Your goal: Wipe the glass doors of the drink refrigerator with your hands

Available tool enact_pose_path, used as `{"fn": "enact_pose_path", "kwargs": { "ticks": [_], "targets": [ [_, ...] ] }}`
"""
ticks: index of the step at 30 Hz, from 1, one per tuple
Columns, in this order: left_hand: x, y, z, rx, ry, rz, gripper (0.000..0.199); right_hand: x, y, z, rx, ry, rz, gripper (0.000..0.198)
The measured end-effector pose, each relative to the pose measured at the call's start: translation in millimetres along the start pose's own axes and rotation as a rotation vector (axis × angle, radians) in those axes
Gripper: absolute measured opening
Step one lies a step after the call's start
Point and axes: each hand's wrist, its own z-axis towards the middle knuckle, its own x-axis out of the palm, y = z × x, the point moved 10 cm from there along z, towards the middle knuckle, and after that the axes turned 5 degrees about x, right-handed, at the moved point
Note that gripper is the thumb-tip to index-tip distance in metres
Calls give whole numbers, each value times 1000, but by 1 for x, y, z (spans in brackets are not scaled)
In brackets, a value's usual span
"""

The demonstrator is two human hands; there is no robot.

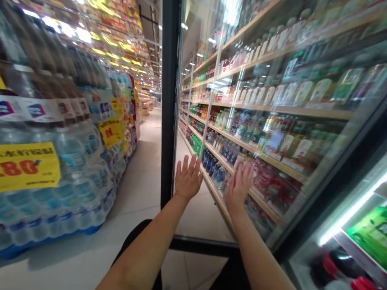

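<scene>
In front of me stands a glass cooler door (205, 219) in a black frame, swung out into the aisle. My left hand (188, 177) is raised at the glass near the frame's left upright, fingers spread and nothing held. Lower right of centre, my right hand (238, 183) is also up at the pane with its fingers stretched out. Both palms face away from me; whether they press on the glass I cannot tell. Bottles on wooden shelves (284, 110) show through or in the glass behind the hands, partly blurred.
To the left rises a stack of wrapped water bottles (72, 153) with yellow price signs (28, 167). A tiled aisle (148, 161) runs ahead. At lower right the lit cooler interior holds a green pack (371, 233) and a red-capped bottle (361, 283).
</scene>
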Motion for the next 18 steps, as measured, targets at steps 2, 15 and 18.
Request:
{"fn": "enact_pose_path", "kwargs": {
  "ticks": [2, 15, 18],
  "targets": [
    [-3, -1, 0, 3, -3, 3, 72, 14, 29, -19, -163, 126, 15, 65],
    [-20, -7, 0, -5, -6, 33, 66, 8, 46, -31, -153, 91, 32, 60],
    [-20, -7, 0, -13, -2, 21, 66, 15, 50, -40, -247, 184, 36, 60]
  ]
}}
